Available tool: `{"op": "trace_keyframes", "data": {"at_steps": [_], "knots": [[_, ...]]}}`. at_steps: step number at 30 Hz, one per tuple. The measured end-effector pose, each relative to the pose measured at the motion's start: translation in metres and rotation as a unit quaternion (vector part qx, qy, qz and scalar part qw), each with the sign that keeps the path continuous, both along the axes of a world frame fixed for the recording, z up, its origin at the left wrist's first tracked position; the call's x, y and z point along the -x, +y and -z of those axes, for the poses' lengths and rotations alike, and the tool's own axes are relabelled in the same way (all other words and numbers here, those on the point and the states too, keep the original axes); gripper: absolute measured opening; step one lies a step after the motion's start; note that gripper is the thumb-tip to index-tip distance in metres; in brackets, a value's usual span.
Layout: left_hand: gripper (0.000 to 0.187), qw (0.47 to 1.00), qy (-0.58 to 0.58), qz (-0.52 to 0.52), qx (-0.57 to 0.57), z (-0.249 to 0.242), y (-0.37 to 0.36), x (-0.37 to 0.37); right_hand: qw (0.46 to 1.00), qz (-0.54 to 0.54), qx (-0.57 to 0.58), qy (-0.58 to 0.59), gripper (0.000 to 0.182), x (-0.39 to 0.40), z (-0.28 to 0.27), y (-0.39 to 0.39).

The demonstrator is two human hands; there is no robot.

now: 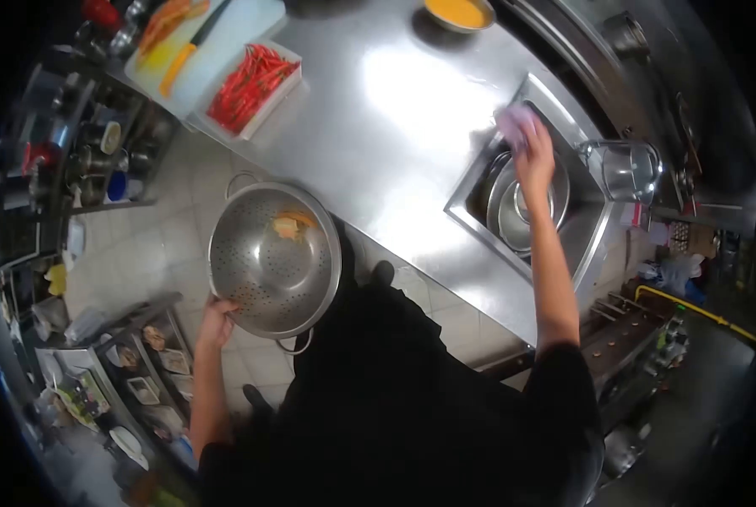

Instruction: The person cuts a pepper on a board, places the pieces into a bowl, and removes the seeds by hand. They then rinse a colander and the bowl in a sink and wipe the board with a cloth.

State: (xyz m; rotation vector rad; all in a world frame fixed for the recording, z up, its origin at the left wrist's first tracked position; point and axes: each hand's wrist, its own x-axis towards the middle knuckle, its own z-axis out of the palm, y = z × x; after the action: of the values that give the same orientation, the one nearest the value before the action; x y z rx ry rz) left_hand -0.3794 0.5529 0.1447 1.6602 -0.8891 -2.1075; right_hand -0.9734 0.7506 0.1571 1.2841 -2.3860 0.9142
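My left hand (218, 320) is closed on the rim of a large metal colander (264, 287), held over the floor beside the counter. A few orange and yellowish scraps (290, 225) lie inside the colander. Above the sink (469, 213), my right hand (534, 160) is closed around a blurred purple-pink piece (514, 122), a cloth or sponge by its look. Below that hand and forearm, round metal bowls (503, 203) sit in the sink, partly hidden by the arm.
On the steel counter (353, 152) stand a container of red chillies (254, 89), a cutting board (243, 24) with an orange-handled knife (178, 70), and a bowl of yellow liquid (461, 13). A clear container (623, 169) is right of the sink. Shelves (154, 372) line the left.
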Motion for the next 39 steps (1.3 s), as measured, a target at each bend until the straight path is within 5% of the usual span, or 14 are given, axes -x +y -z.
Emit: {"op": "trace_keyframes", "data": {"at_steps": [4,7,9,13,16,18,22,23,26,29,31,35,37,39], "knots": [[0.062,0.998,-0.017,0.039,-0.052,0.017,-0.015,-0.040,0.989,0.090,-0.060,0.104,0.033,0.091,0.096,-0.151],[0.057,0.997,-0.080,-0.006,-0.023,0.027,-0.020,-0.044,0.993,-0.077,0.084,-0.042,0.020,-0.002,0.097,-0.252],[0.054,0.997,-0.066,0.026,-0.043,0.047,-0.034,-0.044,0.963,-0.234,0.024,-0.130,0.025,-0.096,0.080,-0.268],[0.041,0.992,-0.084,0.096,-0.020,0.148,-0.053,-0.045,0.953,-0.264,0.030,-0.149,0.045,-0.254,0.079,-0.231],[0.044,0.991,-0.104,0.086,-0.015,0.109,-0.043,0.015,0.876,-0.372,-0.046,-0.304,0.034,-0.297,0.064,-0.191],[0.056,0.988,-0.111,0.102,-0.036,0.077,-0.038,0.022,0.729,-0.329,0.024,-0.600,0.033,-0.300,0.031,-0.166],[0.067,0.988,-0.153,0.000,-0.027,-0.014,-0.021,0.006,0.860,-0.242,0.097,-0.439,0.033,-0.211,-0.033,-0.130],[0.076,0.980,-0.174,0.081,-0.061,-0.073,-0.030,0.022,0.920,-0.192,0.101,-0.327,0.038,-0.185,-0.044,-0.127],[0.078,0.995,0.002,0.101,0.013,-0.055,-0.036,0.026,0.971,-0.221,-0.077,-0.036,0.036,-0.092,-0.009,-0.130],[0.039,0.974,0.084,0.204,0.056,-0.065,-0.048,0.100,0.959,-0.170,-0.205,-0.098,0.049,-0.054,0.009,-0.115],[0.047,0.946,0.126,0.291,0.065,0.000,-0.062,0.146,0.960,-0.191,-0.174,-0.105,0.048,-0.045,-0.009,-0.113],[0.047,0.948,0.237,0.209,0.045,0.025,-0.058,0.213,0.960,-0.156,-0.169,-0.161,0.040,-0.052,-0.083,-0.139],[0.098,0.959,0.218,0.181,-0.019,0.010,-0.060,0.215,0.961,-0.146,-0.188,-0.143,0.038,-0.104,-0.147,-0.169],[0.113,0.941,0.250,0.220,-0.051,0.014,-0.074,0.191,0.959,-0.180,-0.165,-0.144,0.035,-0.149,-0.182,-0.208]]}}
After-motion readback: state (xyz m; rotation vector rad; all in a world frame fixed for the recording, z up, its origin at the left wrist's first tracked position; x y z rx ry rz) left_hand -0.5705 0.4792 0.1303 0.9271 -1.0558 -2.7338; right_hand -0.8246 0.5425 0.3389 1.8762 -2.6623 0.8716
